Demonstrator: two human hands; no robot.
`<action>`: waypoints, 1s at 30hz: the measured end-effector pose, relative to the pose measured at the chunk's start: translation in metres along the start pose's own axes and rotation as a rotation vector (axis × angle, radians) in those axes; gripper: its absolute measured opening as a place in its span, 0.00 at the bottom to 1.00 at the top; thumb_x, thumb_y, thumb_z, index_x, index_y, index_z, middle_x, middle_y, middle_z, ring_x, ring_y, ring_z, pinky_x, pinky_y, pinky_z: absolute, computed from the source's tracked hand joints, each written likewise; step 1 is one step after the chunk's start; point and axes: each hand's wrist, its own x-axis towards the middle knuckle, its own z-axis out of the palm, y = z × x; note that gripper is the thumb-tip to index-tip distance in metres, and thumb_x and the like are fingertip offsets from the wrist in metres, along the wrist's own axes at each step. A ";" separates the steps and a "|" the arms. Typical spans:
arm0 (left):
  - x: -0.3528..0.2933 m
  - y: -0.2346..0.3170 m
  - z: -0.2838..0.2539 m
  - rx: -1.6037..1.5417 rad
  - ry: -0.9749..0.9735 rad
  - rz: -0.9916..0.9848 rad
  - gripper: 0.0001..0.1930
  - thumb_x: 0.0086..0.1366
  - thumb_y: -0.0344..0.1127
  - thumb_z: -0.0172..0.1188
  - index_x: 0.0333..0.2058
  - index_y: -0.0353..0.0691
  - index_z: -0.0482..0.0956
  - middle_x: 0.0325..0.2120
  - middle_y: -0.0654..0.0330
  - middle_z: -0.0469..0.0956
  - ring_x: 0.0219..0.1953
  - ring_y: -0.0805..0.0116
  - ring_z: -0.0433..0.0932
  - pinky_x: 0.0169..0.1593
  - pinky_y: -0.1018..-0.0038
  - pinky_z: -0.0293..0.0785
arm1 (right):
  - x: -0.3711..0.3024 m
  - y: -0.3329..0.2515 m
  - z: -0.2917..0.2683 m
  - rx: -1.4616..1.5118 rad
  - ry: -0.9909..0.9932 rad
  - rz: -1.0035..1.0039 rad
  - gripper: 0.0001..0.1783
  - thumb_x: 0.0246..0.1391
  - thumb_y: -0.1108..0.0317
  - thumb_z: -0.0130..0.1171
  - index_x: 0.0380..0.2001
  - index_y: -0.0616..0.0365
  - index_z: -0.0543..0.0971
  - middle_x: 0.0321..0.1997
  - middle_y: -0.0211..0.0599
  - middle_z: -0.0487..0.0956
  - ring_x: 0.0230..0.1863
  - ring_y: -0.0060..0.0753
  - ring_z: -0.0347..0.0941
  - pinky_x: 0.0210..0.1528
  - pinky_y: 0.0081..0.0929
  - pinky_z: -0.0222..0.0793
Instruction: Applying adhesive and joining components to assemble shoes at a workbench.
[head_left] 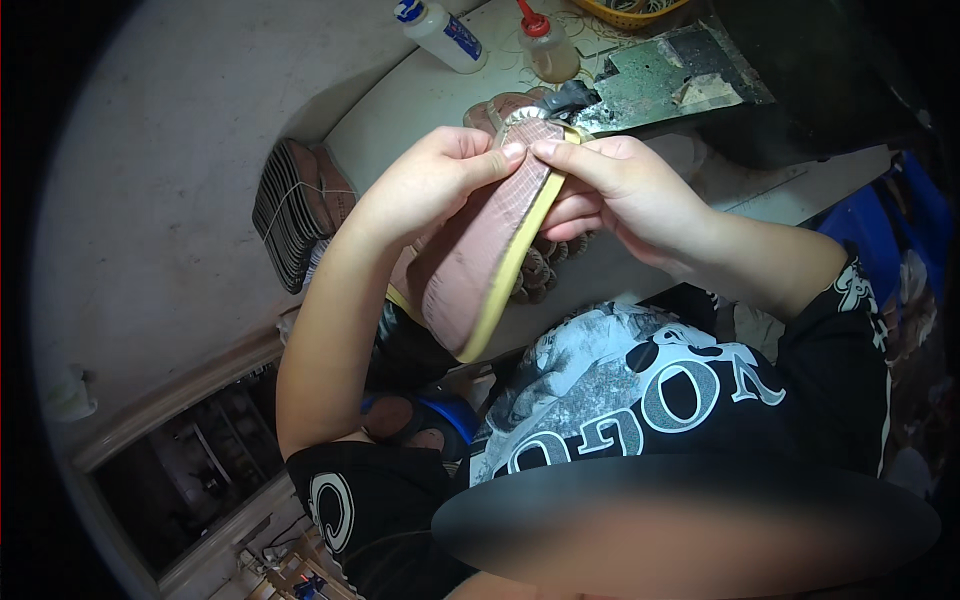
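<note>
A long pink shoe insole (480, 250) with a yellow edge hangs at a slant between my hands, its wide rounded end toward me. My left hand (440, 185) pinches its far end with thumb and bent fingers. Close beside it, my right hand (630, 190) grips the same end, thumb on top and fingers curled underneath. The two thumbs nearly meet on the pink face. Just beyond the thumbs shows a pale gathered band (527, 116); how it joins the insole I cannot tell.
A worn green metal plate (665, 85) with a dark machine part lies beyond my hands. At the back of the table (395, 110) stand a white bottle (445, 38), a red-spouted bottle (550, 50) and a yellow basket (630, 15). Tied stacked soles (295, 210) sit at left.
</note>
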 end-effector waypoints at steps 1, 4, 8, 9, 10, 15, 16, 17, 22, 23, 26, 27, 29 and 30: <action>0.002 -0.001 -0.001 0.001 0.000 -0.001 0.16 0.67 0.44 0.55 0.35 0.33 0.76 0.28 0.64 0.77 0.30 0.81 0.73 0.37 0.81 0.70 | 0.000 -0.001 -0.001 -0.022 0.022 0.005 0.19 0.62 0.57 0.52 0.37 0.66 0.78 0.33 0.39 0.81 0.29 0.23 0.80 0.32 0.15 0.78; 0.006 0.003 -0.001 0.014 0.002 -0.010 0.19 0.67 0.47 0.55 0.29 0.34 0.77 0.22 0.62 0.78 0.21 0.81 0.74 0.28 0.83 0.72 | -0.003 -0.003 -0.003 -0.063 0.065 0.030 0.20 0.61 0.56 0.53 0.32 0.66 0.79 0.28 0.36 0.80 0.26 0.20 0.77 0.28 0.15 0.75; -0.002 0.015 0.012 -0.114 0.019 -0.093 0.24 0.65 0.51 0.55 0.19 0.36 0.76 0.07 0.57 0.73 0.03 0.75 0.65 0.07 0.84 0.58 | -0.024 0.007 -0.011 -0.120 0.020 0.085 0.19 0.58 0.56 0.57 0.34 0.64 0.80 0.30 0.32 0.81 0.29 0.16 0.74 0.35 0.17 0.70; -0.003 0.016 0.009 -0.088 0.025 -0.117 0.25 0.65 0.52 0.56 0.18 0.36 0.75 0.07 0.58 0.72 0.04 0.76 0.65 0.08 0.84 0.59 | -0.036 0.002 -0.005 -0.129 -0.011 0.125 0.17 0.57 0.58 0.59 0.35 0.65 0.80 0.31 0.33 0.81 0.32 0.17 0.74 0.37 0.18 0.70; -0.001 0.017 0.008 -0.054 0.020 -0.134 0.25 0.64 0.52 0.56 0.18 0.36 0.75 0.06 0.58 0.71 0.04 0.77 0.66 0.09 0.85 0.60 | -0.048 -0.004 -0.001 -0.138 -0.030 0.156 0.16 0.56 0.61 0.60 0.37 0.65 0.80 0.33 0.33 0.81 0.34 0.17 0.75 0.39 0.18 0.71; -0.001 0.024 -0.001 0.040 0.095 -0.081 0.27 0.59 0.57 0.61 0.14 0.39 0.72 0.07 0.66 0.67 0.07 0.79 0.62 0.13 0.83 0.56 | -0.068 -0.004 -0.012 -0.422 -0.153 0.133 0.14 0.53 0.69 0.62 0.41 0.67 0.80 0.38 0.34 0.82 0.38 0.17 0.75 0.42 0.19 0.71; 0.004 0.020 -0.003 0.036 0.085 -0.080 0.27 0.59 0.57 0.61 0.14 0.39 0.72 0.07 0.66 0.67 0.07 0.79 0.62 0.13 0.83 0.56 | -0.069 0.000 -0.012 -0.377 -0.066 0.104 0.13 0.54 0.70 0.61 0.41 0.67 0.80 0.37 0.35 0.82 0.38 0.17 0.75 0.42 0.19 0.71; 0.010 0.012 -0.006 0.045 0.164 0.011 0.27 0.59 0.57 0.62 0.14 0.39 0.73 0.08 0.67 0.67 0.09 0.80 0.62 0.14 0.83 0.56 | -0.065 0.006 -0.008 -0.368 -0.016 0.035 0.12 0.55 0.70 0.61 0.40 0.66 0.80 0.34 0.33 0.82 0.35 0.16 0.74 0.39 0.18 0.71; 0.022 0.008 -0.022 0.218 0.417 0.224 0.25 0.60 0.54 0.61 0.19 0.35 0.78 0.13 0.69 0.69 0.17 0.81 0.65 0.23 0.82 0.62 | -0.035 0.016 -0.009 -0.393 0.079 -0.106 0.11 0.55 0.67 0.62 0.33 0.67 0.81 0.28 0.28 0.80 0.28 0.11 0.70 0.32 0.15 0.67; 0.018 0.011 -0.021 0.222 0.444 0.158 0.23 0.62 0.53 0.60 0.28 0.32 0.79 0.18 0.68 0.73 0.23 0.81 0.67 0.29 0.82 0.65 | -0.030 0.014 -0.007 -0.298 0.071 -0.106 0.11 0.55 0.67 0.62 0.32 0.66 0.81 0.28 0.28 0.80 0.28 0.11 0.70 0.31 0.14 0.67; 0.011 -0.002 -0.012 -0.015 0.321 0.323 0.23 0.61 0.51 0.61 0.39 0.32 0.76 0.26 0.65 0.76 0.29 0.80 0.70 0.33 0.81 0.67 | -0.022 0.012 -0.006 -0.271 0.065 -0.095 0.11 0.56 0.66 0.61 0.32 0.65 0.81 0.29 0.29 0.80 0.29 0.11 0.71 0.32 0.13 0.68; 0.006 -0.009 -0.010 -0.123 0.216 0.315 0.26 0.57 0.46 0.66 0.46 0.32 0.71 0.32 0.61 0.77 0.35 0.76 0.74 0.40 0.80 0.70 | -0.019 0.011 -0.001 -0.178 0.072 -0.107 0.12 0.57 0.65 0.60 0.33 0.65 0.81 0.29 0.30 0.80 0.30 0.11 0.72 0.33 0.13 0.68; -0.002 -0.003 0.010 -0.263 0.217 0.263 0.29 0.50 0.38 0.72 0.46 0.30 0.70 0.33 0.57 0.77 0.39 0.70 0.76 0.46 0.75 0.72 | -0.015 0.013 0.005 -0.036 0.077 -0.141 0.14 0.59 0.63 0.58 0.35 0.66 0.81 0.31 0.30 0.81 0.30 0.13 0.73 0.35 0.14 0.70; -0.003 -0.002 0.013 -0.284 0.222 0.248 0.29 0.49 0.36 0.73 0.46 0.29 0.70 0.34 0.56 0.77 0.39 0.69 0.76 0.48 0.74 0.72 | -0.017 0.013 0.007 -0.039 0.071 -0.140 0.14 0.59 0.63 0.58 0.35 0.66 0.81 0.31 0.30 0.81 0.30 0.13 0.73 0.35 0.14 0.70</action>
